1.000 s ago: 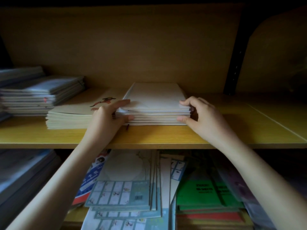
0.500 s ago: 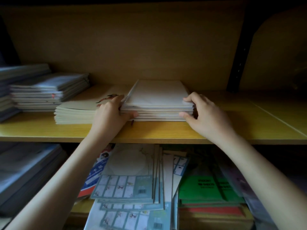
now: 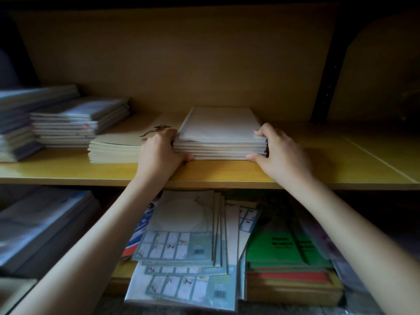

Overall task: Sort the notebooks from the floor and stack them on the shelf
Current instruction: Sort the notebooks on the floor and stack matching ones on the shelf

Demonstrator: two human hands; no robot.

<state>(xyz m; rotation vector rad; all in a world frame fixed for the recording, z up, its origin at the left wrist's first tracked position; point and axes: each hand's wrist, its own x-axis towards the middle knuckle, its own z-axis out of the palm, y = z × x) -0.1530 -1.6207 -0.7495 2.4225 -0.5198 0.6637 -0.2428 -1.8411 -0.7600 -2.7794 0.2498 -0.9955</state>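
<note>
A stack of pale spiral notebooks (image 3: 220, 130) lies on the yellow wooden shelf (image 3: 227, 176), near its middle. My left hand (image 3: 159, 151) grips the stack's left side, thumb at the bottom front corner and fingers over the top edge. My right hand (image 3: 279, 153) grips the right side the same way. Just left of the stack lies a cream pile of notebooks (image 3: 116, 148), partly hidden by my left hand.
More notebook piles (image 3: 75, 121) sit at the shelf's left end. The right part of the shelf (image 3: 341, 155) is bare wood. Below the shelf lie blue-grey packets (image 3: 179, 246), green pads (image 3: 286, 248) and a grey pile (image 3: 38, 226). A dark upright (image 3: 325, 76) stands at back right.
The stack sits a little further back on the shelf. My left fingers curl tighter over its top left edge, and both hands stay on its sides.
</note>
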